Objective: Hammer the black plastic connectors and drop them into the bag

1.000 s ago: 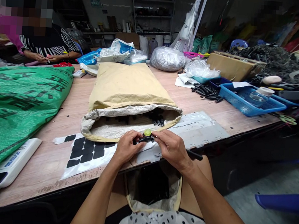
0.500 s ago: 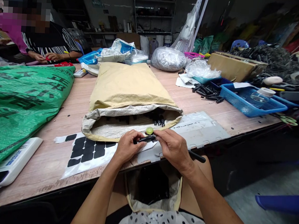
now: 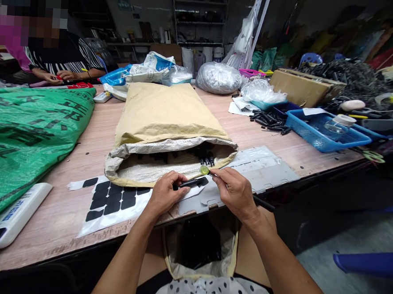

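My left hand (image 3: pixel 167 193) pinches a slim black part (image 3: pixel 191 182) at the table's front edge. Close on its right, my right hand (image 3: pixel 233 191) grips a small tool with a round yellow-green end (image 3: pixel 204 170), held just above the black part and apart from it. A black handle (image 3: pixel 263 203) sticks out behind the right palm. Beyond both hands lies a tan sack (image 3: pixel 172 112), its mouth open toward me, with several black pieces (image 3: pixel 207 158) inside. Left of my left hand is a white sheet of black rounded squares (image 3: pixel 113 198).
A green sack (image 3: pixel 34 132) and a white box-like device (image 3: pixel 19 218) lie at left. To the right are a grey board (image 3: pixel 258 168), loose black parts (image 3: pixel 271 121) and a blue basket (image 3: pixel 326 144). Another person's hands (image 3: pixel 59 75) work at the far left.
My right hand has moved slightly right, taking the yellow-green-ended tool away from the black part. My left hand still holds that part. The view has shifted slightly.
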A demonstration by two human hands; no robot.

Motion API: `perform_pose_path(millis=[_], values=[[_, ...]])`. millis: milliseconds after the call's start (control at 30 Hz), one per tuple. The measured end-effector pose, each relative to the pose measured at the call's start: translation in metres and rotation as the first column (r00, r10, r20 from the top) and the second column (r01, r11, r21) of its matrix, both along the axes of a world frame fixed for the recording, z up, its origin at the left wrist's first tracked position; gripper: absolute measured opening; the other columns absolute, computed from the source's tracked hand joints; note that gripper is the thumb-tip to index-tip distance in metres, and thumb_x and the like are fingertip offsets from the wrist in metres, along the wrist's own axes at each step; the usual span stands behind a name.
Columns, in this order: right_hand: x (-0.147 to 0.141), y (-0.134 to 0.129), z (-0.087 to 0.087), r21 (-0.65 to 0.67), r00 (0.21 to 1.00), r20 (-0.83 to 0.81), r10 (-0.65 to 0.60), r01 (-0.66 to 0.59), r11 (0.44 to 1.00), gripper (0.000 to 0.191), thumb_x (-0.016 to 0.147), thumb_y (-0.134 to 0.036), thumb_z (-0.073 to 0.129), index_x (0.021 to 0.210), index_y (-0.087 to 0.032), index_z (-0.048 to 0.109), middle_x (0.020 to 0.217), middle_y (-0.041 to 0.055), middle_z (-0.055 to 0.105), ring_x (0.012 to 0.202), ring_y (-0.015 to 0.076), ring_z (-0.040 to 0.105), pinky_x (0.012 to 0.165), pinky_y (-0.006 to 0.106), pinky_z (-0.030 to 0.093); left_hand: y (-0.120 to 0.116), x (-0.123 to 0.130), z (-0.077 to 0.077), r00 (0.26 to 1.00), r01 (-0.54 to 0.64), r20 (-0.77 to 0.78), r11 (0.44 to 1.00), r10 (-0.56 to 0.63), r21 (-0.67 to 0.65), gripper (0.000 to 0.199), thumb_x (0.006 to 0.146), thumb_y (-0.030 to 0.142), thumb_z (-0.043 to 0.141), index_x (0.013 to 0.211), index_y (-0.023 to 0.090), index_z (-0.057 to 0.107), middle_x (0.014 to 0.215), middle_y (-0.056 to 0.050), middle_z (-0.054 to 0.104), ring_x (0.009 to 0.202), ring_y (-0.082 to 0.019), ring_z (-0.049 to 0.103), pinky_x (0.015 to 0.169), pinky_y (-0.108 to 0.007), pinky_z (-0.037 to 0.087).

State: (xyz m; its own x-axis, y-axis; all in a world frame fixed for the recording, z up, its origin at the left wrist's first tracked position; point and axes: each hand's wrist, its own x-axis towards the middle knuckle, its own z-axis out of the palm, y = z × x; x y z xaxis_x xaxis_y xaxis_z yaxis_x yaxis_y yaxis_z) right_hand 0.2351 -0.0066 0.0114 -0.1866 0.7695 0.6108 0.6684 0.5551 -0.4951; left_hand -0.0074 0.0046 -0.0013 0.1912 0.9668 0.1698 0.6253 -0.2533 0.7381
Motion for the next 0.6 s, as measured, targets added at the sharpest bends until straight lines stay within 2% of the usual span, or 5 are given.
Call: perform_pose_path(millis=[133,367,600], values=[[0.012,0.007,-0.008,0.001,0.998,0.065,-0.015,0.015,1.0,0.024,0.094,-0.016,0.06,0.111,-0.026,0.073,0.096,0.0036,0.073,0.095,0.0217,0.066,0.087,0.034,0.053,0.0,-0.001,-0.001,0.999,-0.01,0.049,1.0,0.011,-0.017,0.018,0.076,0.026,0.071,0.094,0.022,0.07,0.087,0.0,0.064,0.084,-0.019,0.06,0.073,-0.029,0.046],[0.032,0.02,-0.021,0.066,0.977,0.207,0.058,-0.074,0.995,0.02,0.091,-0.014,0.063,0.105,-0.023,0.074,0.094,0.0042,0.071,0.091,0.0208,0.064,0.083,0.033,0.051,-0.002,-0.002,0.002,0.997,-0.023,0.076,0.999,0.025,-0.023,0.016,0.072,0.022,0.072,0.088,0.02,0.069,0.085,0.001,0.064,0.08,-0.018,0.058,0.074,-0.029,0.045],[0.038,0.025,-0.029,0.091,0.973,0.228,0.037,-0.059,0.994,0.018,0.089,-0.015,0.065,0.102,-0.023,0.073,0.092,0.0037,0.069,0.089,0.0213,0.062,0.08,0.033,0.049,-0.005,-0.003,0.003,0.979,-0.022,0.2,0.999,0.028,-0.034,0.019,0.085,0.038,0.069,0.084,0.019,0.069,0.082,0.0,0.059,0.076,-0.017,0.054,0.069,-0.028,0.04]])
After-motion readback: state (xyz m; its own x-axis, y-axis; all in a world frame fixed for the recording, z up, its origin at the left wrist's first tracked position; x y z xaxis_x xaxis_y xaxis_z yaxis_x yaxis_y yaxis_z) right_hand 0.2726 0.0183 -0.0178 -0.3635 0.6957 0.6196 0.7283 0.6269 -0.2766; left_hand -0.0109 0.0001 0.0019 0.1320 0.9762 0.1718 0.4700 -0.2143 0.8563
